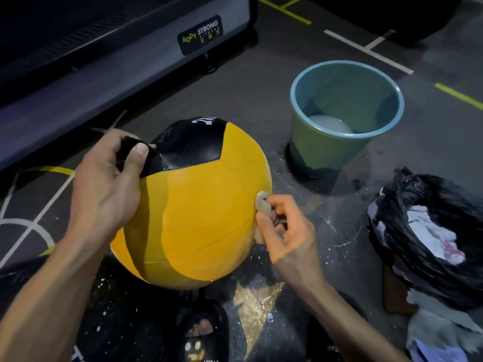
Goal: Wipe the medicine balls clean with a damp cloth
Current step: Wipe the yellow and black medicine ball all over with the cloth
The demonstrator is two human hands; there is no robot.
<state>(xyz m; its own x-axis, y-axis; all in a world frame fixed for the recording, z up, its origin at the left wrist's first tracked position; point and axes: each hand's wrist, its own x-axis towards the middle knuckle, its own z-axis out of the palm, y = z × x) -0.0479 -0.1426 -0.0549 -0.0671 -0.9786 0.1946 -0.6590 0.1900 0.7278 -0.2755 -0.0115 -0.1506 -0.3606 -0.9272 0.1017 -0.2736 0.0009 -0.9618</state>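
**Wiping the ball's right flank**

Sitting on the dark gym floor (261,105), near centre, the yellow-and-black medicine ball (198,212) has a small wadded cloth (262,202) pressed against its right side. The right hand (285,233) pinches that wad, with the ball directly to its left. The left hand (109,184) grips the ball's black strap (130,150). Farther right stands a teal bucket (326,150) holding water.

I can't read the white number on the medicine ball (192,202), my right hand (283,231) hides most of the cloth (262,202), and the frame's right edge crops the black bag (428,231).
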